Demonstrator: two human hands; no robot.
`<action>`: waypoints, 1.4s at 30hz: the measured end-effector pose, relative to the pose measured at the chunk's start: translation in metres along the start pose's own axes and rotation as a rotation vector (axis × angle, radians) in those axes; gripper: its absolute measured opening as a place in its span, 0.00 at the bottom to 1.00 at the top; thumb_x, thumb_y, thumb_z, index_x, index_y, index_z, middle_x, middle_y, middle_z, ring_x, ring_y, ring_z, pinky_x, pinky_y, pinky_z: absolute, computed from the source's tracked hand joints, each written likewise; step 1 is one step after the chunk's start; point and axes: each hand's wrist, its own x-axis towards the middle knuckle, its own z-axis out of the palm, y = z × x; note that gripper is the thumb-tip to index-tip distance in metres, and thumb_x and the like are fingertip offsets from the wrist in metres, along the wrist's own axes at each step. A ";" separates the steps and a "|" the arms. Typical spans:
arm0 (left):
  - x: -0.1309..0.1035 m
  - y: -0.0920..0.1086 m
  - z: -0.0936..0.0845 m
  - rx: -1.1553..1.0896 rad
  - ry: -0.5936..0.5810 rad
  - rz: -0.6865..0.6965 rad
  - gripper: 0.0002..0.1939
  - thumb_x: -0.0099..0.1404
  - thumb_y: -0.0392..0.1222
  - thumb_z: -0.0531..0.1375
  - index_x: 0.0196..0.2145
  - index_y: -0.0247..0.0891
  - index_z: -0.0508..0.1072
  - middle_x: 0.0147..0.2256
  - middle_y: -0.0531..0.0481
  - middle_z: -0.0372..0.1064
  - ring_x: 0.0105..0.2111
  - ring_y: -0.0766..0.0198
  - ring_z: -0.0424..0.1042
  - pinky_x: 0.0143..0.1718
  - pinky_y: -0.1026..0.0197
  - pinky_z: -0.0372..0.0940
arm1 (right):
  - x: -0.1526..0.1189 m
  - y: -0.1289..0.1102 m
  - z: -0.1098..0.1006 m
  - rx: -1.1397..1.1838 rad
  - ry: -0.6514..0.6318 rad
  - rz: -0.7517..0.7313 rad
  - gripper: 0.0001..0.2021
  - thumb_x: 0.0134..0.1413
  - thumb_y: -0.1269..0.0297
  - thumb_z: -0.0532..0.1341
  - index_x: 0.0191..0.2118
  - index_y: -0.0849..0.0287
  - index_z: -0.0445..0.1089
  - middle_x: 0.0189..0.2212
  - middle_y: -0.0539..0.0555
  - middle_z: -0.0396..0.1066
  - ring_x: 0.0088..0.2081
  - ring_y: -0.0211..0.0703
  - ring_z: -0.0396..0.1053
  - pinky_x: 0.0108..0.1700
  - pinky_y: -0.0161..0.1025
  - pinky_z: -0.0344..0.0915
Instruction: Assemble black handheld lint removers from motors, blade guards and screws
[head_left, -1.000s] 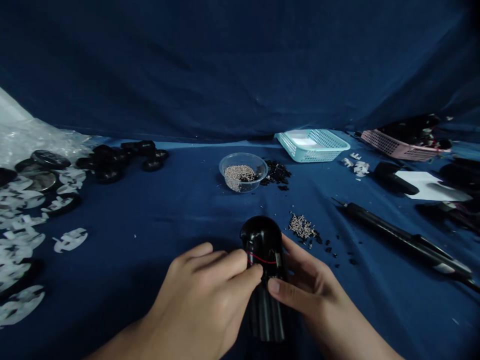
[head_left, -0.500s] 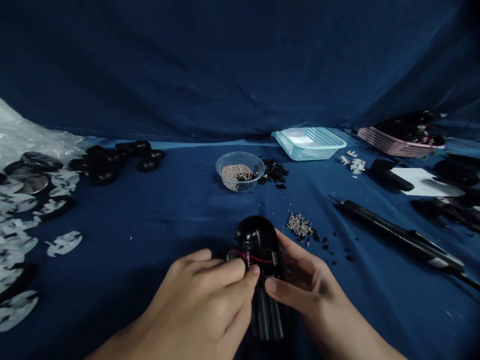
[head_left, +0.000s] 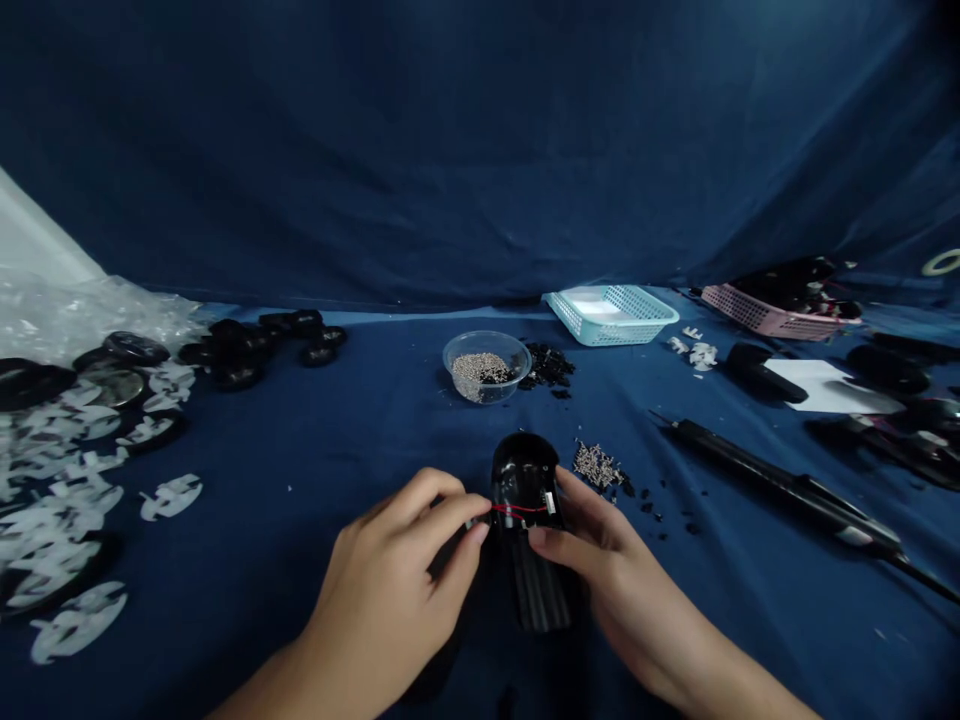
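Note:
A glossy black housing [head_left: 536,580] with a rounded top and a ribbed lower part lies in the lower middle. My right hand [head_left: 607,560] grips its right side, thumb on the front and fingers behind. Inside the rounded end, red wires [head_left: 529,509] run to a small white connector [head_left: 550,502]. My left hand [head_left: 420,570] is at the housing's left, its fingertips pinched on a small round part [head_left: 478,518] at the wires' left end. That part is mostly covered by the fingers.
Behind stand a clear bowl [head_left: 486,394] of small screws, black bits [head_left: 550,367] and a light-blue basket [head_left: 619,330]. Loose screws [head_left: 598,466] and a black electric screwdriver [head_left: 780,485] lie right. White parts [head_left: 171,497] spread left. A pink basket [head_left: 780,318] stands back right.
My left hand has moved left, off the housing's front, and the red wires and white connector show more. The view has shifted, with the surroundings lower in the picture.

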 end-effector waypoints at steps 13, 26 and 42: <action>-0.001 -0.011 -0.001 -0.067 -0.116 -0.104 0.09 0.63 0.38 0.58 0.40 0.44 0.75 0.37 0.52 0.76 0.39 0.60 0.73 0.38 0.57 0.69 | 0.001 0.005 0.014 -0.220 0.054 -0.161 0.18 0.47 0.68 0.66 0.47 0.55 0.72 0.41 0.49 0.74 0.44 0.43 0.68 0.45 0.34 0.62; -0.003 -0.024 0.000 -0.383 -0.379 -0.276 0.26 0.57 0.40 0.63 0.54 0.44 0.68 0.54 0.44 0.69 0.54 0.53 0.69 0.54 0.47 0.64 | -0.010 -0.002 -0.004 -0.042 0.086 0.053 0.25 0.49 0.68 0.65 0.55 0.49 0.68 0.50 0.48 0.71 0.51 0.46 0.67 0.50 0.40 0.63; -0.032 0.008 -0.001 -1.035 -0.200 -1.047 0.17 0.54 0.40 0.63 0.43 0.35 0.72 0.35 0.46 0.76 0.34 0.56 0.76 0.39 0.56 0.70 | -0.027 0.014 -0.001 0.013 0.145 0.016 0.29 0.40 0.63 0.72 0.52 0.57 0.68 0.49 0.55 0.71 0.43 0.47 0.71 0.37 0.36 0.68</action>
